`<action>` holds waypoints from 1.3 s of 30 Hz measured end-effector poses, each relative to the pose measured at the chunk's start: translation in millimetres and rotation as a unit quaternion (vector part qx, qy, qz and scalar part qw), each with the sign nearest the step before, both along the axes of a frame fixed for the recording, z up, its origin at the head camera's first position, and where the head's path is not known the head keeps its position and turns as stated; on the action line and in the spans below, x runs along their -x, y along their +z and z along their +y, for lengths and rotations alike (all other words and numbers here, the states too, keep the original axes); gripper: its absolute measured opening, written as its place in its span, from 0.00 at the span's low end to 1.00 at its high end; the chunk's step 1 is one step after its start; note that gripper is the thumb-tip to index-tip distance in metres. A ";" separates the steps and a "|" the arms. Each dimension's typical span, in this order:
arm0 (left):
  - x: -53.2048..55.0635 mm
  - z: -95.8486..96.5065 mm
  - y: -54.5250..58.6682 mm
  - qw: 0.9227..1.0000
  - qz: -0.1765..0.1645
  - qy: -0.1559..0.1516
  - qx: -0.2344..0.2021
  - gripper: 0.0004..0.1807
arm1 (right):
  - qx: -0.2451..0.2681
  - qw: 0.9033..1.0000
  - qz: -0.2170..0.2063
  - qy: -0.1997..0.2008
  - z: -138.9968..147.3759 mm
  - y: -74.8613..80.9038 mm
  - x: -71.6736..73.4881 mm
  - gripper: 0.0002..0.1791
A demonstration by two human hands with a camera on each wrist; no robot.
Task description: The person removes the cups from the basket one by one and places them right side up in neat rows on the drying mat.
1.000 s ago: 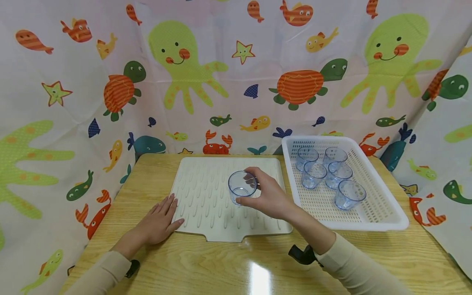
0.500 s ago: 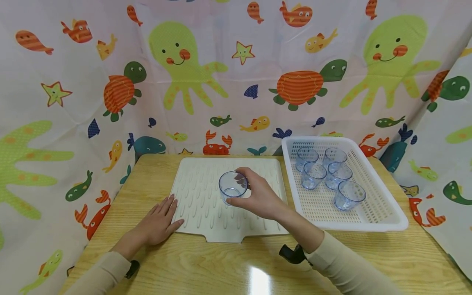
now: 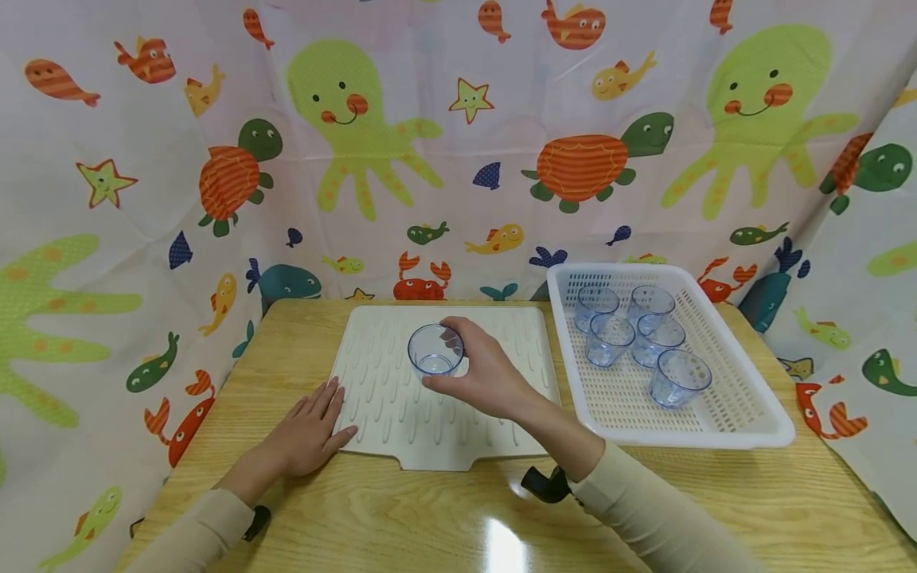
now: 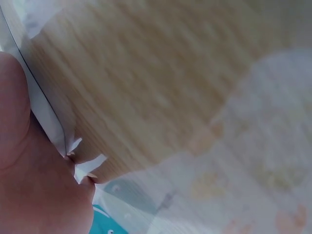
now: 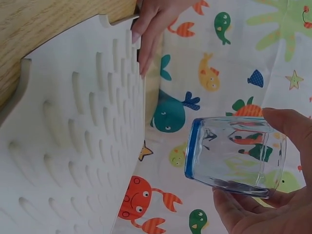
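Note:
My right hand (image 3: 481, 372) grips a clear, blue-tinted glass tumbler (image 3: 434, 360) above the white ridged board (image 3: 444, 447). Thumb and fingers reach round opposite sides of the tumbler (image 5: 234, 156) in the right wrist view, where a gap shows between it and the board (image 5: 58, 87). It looks upright, its wide rim on top. My left hand (image 3: 306, 434) rests flat, fingers extended, with the fingertips and thumb over the board's left edge. In the left wrist view only part of that hand (image 4: 39, 190) shows, and the scene there is blurred.
A white plastic basket (image 3: 723, 438) with several similar tumblers (image 3: 679, 380) stands right of the board, close to my right forearm. Everything sits on a wooden table (image 3: 372, 517). A curtain (image 3: 444, 175) printed with sea animals hangs behind and at both sides.
My right hand has carried the tumbler leftward across the board and slightly away from me. The left hand has stayed in place.

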State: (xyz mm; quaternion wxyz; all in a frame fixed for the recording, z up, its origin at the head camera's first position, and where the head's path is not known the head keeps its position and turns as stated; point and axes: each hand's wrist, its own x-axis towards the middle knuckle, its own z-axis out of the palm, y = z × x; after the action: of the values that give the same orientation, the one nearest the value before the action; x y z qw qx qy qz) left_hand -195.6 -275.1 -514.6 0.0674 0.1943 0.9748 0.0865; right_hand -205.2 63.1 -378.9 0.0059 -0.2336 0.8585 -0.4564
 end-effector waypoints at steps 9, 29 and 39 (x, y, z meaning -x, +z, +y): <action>0.3 -0.9 1.3 1.000 0.002 0.002 0.002 0.48 | -0.002 1.000 0.007 0.003 -11.9 2.1 5.8 0.44; 3.0 1.8 5.5 1.000 0.000 -0.001 -0.003 0.46 | -0.009 1.000 -0.002 0.001 -27.8 -9.1 31.3 0.41; -1.5 0.5 2.8 1.000 0.005 -0.001 -0.003 0.47 | -0.023 1.000 -0.013 -0.006 -40.0 -23.9 58.6 0.43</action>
State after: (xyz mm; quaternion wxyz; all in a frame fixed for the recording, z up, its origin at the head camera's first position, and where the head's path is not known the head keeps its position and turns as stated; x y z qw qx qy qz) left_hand -194.1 -274.7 -511.8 0.0617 0.1963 0.9746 0.0886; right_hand -263.8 23.1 -402.7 0.0192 -0.2221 0.8703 -0.4392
